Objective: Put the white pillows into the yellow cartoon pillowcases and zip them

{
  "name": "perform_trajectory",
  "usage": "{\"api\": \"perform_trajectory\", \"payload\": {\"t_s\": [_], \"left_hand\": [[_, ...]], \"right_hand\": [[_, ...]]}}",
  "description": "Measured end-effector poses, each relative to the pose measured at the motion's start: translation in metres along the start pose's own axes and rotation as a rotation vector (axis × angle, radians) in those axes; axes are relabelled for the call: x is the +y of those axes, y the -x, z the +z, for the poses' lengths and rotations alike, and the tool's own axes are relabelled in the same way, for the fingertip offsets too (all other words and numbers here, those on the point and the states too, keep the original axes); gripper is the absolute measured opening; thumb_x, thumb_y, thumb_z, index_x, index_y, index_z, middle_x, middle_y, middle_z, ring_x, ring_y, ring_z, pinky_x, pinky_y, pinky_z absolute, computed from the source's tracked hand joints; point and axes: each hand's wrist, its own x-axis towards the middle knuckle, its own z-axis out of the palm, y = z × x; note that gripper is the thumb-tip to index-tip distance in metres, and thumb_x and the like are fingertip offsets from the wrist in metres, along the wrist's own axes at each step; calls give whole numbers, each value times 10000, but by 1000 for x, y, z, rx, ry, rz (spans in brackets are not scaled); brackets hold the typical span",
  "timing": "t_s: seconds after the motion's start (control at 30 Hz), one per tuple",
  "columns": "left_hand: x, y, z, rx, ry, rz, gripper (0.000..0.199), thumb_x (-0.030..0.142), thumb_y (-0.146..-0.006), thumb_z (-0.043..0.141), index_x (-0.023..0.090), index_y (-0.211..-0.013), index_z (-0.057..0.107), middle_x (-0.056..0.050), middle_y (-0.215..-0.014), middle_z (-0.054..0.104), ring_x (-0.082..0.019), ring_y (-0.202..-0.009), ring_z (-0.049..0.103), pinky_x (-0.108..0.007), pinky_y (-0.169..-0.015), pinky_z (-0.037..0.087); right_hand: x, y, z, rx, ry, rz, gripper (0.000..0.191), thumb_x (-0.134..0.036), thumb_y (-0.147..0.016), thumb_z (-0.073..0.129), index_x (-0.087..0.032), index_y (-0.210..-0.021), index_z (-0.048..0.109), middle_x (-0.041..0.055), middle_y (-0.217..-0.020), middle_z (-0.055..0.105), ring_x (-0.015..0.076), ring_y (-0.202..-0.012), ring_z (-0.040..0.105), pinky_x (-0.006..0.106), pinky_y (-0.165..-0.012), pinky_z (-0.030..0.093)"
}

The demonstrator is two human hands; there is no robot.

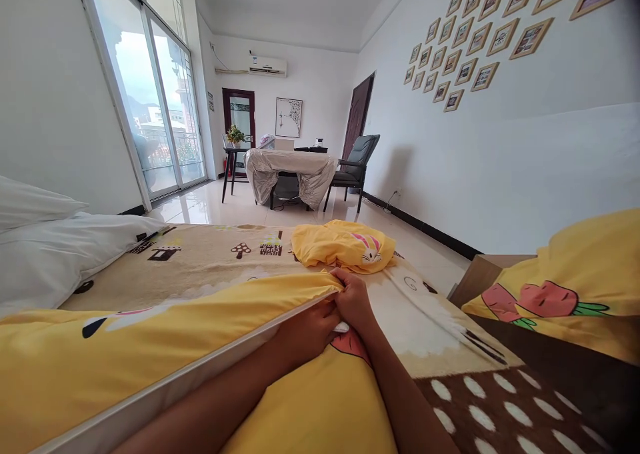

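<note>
A yellow duvet cover (165,334) printed with a rabbit and carrots lies across the near side of the bed, its long edge parted. Between its upper and lower layers runs my left forearm. My left hand (314,331) is closed near the far corner, with a bit of white fabric (341,328) poking out beside its fingers; most of that fabric is hidden. From the right, my right hand (354,299) pinches the cover's corner, touching my left hand. Just beyond lies a crumpled yellow cloth (330,244) with a rabbit print.
A beige and brown patterned blanket (210,247) covers the bed. White pillows (75,254) lie at the left. More yellow carrot-print fabric (590,274) drapes over a wooden board (480,274) at the right. Farther off stand a covered table (295,164) and a dark chair (357,164).
</note>
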Motion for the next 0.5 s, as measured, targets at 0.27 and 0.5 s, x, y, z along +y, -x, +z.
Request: {"api": "perform_trajectory", "payload": {"t_s": [0.27, 0.5], "left_hand": [[0, -3, 3, -115, -111, -156, 227, 218, -888, 412, 175, -919, 633, -75, -924, 686, -223, -863, 635, -371, -806, 515], [6, 11, 0, 116, -275, 91, 316, 156, -893, 350, 136, -1132, 555, -120, -1082, 638, -238, -1038, 583, -391, -952, 448]], "right_hand": [[5, -5, -4, -164, -291, 105, 50, -198, -589, 564, -162, -622, 573, -41, -586, 553, 112, -559, 480, 207, -514, 380], [-1, -2, -4, -218, -434, 66, 129, -202, -622, 593, -165, -727, 659, -4, -699, 639, 132, -648, 548, 220, -585, 439]]}}
